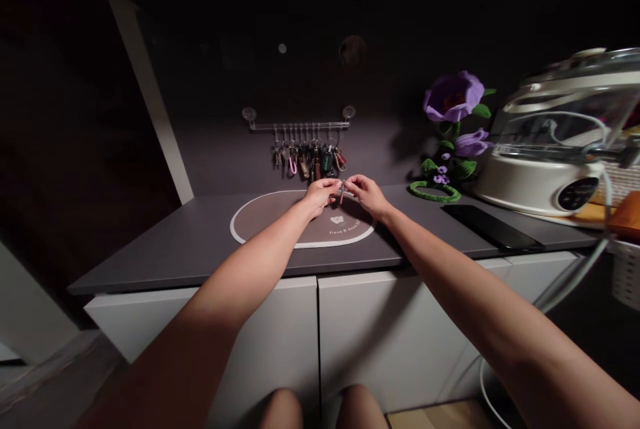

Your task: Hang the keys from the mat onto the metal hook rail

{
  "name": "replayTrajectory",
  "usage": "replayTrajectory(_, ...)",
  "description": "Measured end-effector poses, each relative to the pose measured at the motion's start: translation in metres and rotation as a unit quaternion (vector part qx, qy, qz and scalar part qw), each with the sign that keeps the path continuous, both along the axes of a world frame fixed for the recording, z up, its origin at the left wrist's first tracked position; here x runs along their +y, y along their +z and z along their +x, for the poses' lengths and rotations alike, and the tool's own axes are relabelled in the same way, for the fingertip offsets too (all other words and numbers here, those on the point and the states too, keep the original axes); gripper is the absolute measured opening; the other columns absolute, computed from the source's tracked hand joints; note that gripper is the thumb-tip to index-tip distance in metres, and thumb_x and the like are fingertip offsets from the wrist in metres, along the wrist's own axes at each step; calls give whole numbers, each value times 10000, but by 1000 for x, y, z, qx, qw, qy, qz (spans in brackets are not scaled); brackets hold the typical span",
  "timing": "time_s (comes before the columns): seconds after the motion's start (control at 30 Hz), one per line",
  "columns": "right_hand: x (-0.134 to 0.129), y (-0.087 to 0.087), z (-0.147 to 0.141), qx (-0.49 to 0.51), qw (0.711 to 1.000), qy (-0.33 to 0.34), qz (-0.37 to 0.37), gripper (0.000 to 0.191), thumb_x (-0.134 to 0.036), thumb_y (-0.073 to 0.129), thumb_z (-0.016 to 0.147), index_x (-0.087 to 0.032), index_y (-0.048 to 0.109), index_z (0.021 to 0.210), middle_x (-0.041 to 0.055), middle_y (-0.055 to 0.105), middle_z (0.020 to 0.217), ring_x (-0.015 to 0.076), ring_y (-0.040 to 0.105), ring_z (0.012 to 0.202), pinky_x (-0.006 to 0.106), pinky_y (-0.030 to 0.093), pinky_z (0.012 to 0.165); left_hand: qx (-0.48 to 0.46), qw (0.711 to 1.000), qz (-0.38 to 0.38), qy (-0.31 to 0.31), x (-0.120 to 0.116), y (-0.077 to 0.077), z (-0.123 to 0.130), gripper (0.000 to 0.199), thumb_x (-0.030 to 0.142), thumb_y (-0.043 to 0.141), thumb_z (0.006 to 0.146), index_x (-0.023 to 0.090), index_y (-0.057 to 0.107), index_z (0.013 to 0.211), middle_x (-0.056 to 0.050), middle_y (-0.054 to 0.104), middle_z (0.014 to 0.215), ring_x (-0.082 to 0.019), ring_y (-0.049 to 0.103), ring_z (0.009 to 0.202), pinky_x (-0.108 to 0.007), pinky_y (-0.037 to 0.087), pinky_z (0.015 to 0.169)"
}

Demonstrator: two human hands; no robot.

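Observation:
My left hand [320,197] and my right hand [369,196] meet above the far side of an oval brown mat [270,219] with a white rim. Between their closed fingertips is a small key ring [343,193]; a thin reddish piece dangles from it. Fingers hide much of it, so its exact parts are hard to make out. Just behind my hands, a clear hook rail [300,126] is fixed to the dark wall. Several bunches of keys [303,164] hang from its hooks, among them a pink loop [293,165] and a black key fob [327,162].
On the dark countertop [165,249], a purple artificial flower [454,99] with a green ring base stands to the right. A black phone-like slab [487,228] lies before a white appliance [535,179] with a clear lid. A pale cable [575,282] hangs over the front edge.

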State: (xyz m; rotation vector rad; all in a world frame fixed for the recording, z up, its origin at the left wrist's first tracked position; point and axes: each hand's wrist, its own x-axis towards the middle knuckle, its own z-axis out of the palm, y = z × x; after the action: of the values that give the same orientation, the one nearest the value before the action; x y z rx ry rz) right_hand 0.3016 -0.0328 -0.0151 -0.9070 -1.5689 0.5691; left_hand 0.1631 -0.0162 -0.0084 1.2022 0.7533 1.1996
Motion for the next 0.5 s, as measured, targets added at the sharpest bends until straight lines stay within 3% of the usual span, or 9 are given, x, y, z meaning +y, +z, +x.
replayTrajectory(0.17,3,-1,2,-41,998,-16,34,265,-423,551,719,-163,505,739,-14,504,689,97,439,649,242,382,654,23,998,64,6,8,-5,0,117,224,600,750,123,633,798,-12,586,707,-35,470,526,-167,355,494)
replayTrajectory(0.27,6,-1,2,-46,997,-26,49,257,-422,540,728,-168,501,737,-6,506,710,106,448,675,247,391,669,70,989,121,46,14,-8,-1,228,313,512,806,112,603,750,-12,562,659,-44,442,493,-181,342,478)
replayTrajectory(0.5,21,15,-1,39,999,-14,15,275,-430,573,690,-177,473,732,-27,475,690,91,448,657,246,429,654,242,932,226,145,22,-16,-4,325,377,419,810,147,519,604,7,523,540,-89,441,490,-223,321,519)
